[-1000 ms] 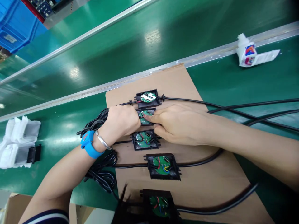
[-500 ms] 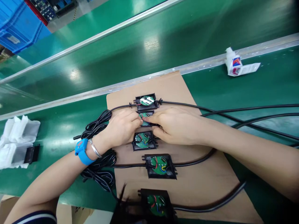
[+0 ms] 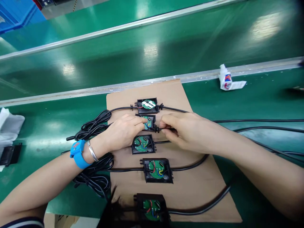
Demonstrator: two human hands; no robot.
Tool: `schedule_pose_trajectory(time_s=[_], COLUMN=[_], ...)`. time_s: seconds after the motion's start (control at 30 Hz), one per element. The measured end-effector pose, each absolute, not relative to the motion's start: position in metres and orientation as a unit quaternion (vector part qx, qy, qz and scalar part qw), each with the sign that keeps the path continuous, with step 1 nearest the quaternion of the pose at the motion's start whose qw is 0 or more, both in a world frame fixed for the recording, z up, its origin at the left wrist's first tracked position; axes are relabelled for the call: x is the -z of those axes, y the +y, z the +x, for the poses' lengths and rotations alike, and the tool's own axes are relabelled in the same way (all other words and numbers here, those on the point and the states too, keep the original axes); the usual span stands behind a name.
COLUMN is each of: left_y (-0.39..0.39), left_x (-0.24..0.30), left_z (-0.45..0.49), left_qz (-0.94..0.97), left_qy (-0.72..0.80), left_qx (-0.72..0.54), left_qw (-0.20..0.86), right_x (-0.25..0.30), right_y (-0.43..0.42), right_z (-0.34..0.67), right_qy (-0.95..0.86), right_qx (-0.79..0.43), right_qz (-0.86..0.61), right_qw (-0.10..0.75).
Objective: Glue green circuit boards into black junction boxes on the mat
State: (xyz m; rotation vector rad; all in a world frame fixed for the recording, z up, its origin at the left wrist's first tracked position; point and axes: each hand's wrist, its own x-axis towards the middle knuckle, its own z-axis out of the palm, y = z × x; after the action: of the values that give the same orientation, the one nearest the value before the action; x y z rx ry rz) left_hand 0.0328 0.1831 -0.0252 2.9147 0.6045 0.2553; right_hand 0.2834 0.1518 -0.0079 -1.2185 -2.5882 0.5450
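Observation:
Several open black boxes with green circuit boards and coloured wires lie in a column on a brown cardboard sheet (image 3: 190, 190). My left hand (image 3: 123, 131), with a blue wrist strap, rests on the second box (image 3: 150, 122), its fingertips pressing on the board inside. My right hand (image 3: 182, 129) pinches the black cable (image 3: 261, 120) where it leaves that box's right side. The top box (image 3: 147, 105) lies just beyond my hands. The third box (image 3: 143, 144) lies just below my left hand. Two more boxes (image 3: 157, 170) (image 3: 152, 209) lie nearer me.
Bundled black cables (image 3: 95, 174) lie left of the cardboard, and more cables run off to the right. A small white packet (image 3: 226, 81) lies by the metal rail (image 3: 118, 87) of the green conveyor. White bags (image 3: 7, 123) and a black part (image 3: 9, 153) sit far left.
My right hand has slid off the board of the second box to its right side and now pinches the cable. My left hand's fingers have spread onto the board. The view shifted.

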Motion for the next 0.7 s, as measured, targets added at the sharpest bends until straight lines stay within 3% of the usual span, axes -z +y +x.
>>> schedule_pose_trajectory(time_s=[0.2,0.37,0.7], left_y=[0.180,0.181,0.180], left_x=[0.028,0.023,0.018], left_z=[0.034,0.037,0.044], left_qz=[0.969,0.971,0.970], left_qy=[0.214,0.210,0.230], left_qx=[-0.099,-0.094,-0.056], left_qw=[0.071,0.061,0.052], right_x=[0.027,0.045,0.035], right_y=[0.138,0.138,0.150], right_z=[0.273,0.265,0.271], right_qy=[-0.891,-0.819,-0.865], right_qx=[-0.011,-0.080,-0.075], right_qz=[-0.430,-0.498,-0.489], right_qw=[0.149,0.272,0.085])
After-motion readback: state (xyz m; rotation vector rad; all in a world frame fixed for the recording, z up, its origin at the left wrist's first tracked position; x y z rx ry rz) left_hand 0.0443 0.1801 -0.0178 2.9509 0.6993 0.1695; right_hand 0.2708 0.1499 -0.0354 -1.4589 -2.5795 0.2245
